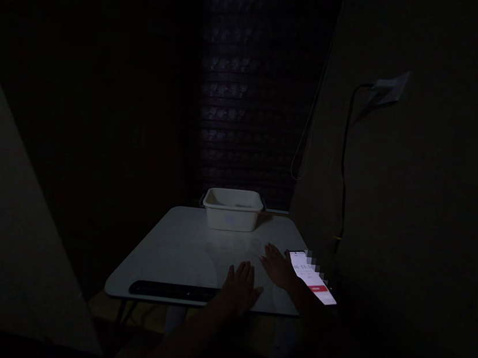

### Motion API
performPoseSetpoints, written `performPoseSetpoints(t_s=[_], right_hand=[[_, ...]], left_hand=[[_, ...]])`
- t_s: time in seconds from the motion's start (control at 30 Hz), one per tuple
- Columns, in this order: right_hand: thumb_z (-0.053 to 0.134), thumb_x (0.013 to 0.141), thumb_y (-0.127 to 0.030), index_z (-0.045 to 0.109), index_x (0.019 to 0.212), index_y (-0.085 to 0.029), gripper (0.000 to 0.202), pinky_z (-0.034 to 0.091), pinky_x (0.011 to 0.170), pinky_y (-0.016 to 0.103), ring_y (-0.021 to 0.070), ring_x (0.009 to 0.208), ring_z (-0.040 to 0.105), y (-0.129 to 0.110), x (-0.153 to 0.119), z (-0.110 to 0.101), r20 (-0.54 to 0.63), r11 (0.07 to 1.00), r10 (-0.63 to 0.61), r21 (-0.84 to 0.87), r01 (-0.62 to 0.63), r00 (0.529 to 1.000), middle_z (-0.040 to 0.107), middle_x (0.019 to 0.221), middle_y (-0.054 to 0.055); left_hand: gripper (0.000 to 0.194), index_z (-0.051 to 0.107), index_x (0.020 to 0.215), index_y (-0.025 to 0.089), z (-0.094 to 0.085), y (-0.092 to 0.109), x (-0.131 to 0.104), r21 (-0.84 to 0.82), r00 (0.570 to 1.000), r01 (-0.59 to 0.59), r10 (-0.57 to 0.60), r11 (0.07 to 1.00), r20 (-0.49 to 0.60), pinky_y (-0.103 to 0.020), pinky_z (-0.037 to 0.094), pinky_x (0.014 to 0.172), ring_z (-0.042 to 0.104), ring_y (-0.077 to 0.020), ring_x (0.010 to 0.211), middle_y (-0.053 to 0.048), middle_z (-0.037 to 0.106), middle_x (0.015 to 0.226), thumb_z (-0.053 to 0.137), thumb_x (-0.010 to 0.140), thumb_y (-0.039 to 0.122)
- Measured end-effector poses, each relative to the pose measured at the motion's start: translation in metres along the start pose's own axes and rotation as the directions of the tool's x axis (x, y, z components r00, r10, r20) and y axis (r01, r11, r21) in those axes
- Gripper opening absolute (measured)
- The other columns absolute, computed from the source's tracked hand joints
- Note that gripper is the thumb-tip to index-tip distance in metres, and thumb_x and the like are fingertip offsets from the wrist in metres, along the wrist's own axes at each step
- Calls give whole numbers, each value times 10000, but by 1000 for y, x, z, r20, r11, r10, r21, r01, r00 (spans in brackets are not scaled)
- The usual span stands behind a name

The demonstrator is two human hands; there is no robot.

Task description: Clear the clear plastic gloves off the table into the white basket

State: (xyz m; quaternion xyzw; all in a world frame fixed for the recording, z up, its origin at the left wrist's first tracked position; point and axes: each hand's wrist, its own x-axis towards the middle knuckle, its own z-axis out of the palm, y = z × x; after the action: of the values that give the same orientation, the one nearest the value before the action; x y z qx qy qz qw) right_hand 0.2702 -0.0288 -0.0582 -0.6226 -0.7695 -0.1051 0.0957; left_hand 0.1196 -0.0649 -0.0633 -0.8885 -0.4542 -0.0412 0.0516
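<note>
My left hand (241, 287) lies on the white table (174, 246) near its front edge, fingers stretched forward and holding nothing. To the right and a little farther back, my right hand (278, 267) rests on the same tabletop with its fingers extended. Just beside that hand, at the table's right edge, is a phone (314, 278) with its screen lit, showing a timer and a red button. Beyond both hands, a white plastic basin (232, 219) with dark side handles stands at the back of the table. Its contents are too dark to make out.
A long black slot (173, 292) runs along the table's front edge, left of my left hand. On the right wall, a dark cable (346, 151) hangs from a socket (387, 90). A patterned blind (249, 99) with a looped cord covers the far side.
</note>
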Motion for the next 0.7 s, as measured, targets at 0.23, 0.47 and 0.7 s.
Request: performPoseSetpoints(t_s=[0.23, 0.47, 0.7], right_hand=[[61, 775, -359, 329, 1111, -205, 456, 125, 858, 443, 155, 1101, 202, -23, -7, -7, 58, 990, -133, 52, 130, 989, 295, 1195, 51], [64, 770, -386, 368, 1080, -217, 466, 112, 847, 468, 171, 1090, 225, -31, 4, -13, 122, 998, -29, 62, 21, 992, 297, 1195, 61], [80, 762, -400, 316, 1115, -161, 487, 107, 823, 506, 187, 1093, 210, -44, 24, -6, 148, 989, 124, 64, -135, 981, 275, 1199, 109]], left_hand=[[566, 217, 1163, 59, -6, -8, -1, -5, 999, 46, -46, 999, -1, -436, 154, 854, 138, -249, 1110, -151, 215, 1217, 75, 752, 422], [558, 220, 1164, 75, 1, -13, -11, 22, 999, 38, -37, 999, -4, -430, 157, 859, 121, -236, 1116, -124, 221, 1221, 59, 755, 418], [557, 223, 1166, 93, 1, -22, -18, 30, 999, 24, -23, 999, -37, -419, 149, 865, 120, -233, 1116, -109, 232, 1220, 41, 756, 423]])
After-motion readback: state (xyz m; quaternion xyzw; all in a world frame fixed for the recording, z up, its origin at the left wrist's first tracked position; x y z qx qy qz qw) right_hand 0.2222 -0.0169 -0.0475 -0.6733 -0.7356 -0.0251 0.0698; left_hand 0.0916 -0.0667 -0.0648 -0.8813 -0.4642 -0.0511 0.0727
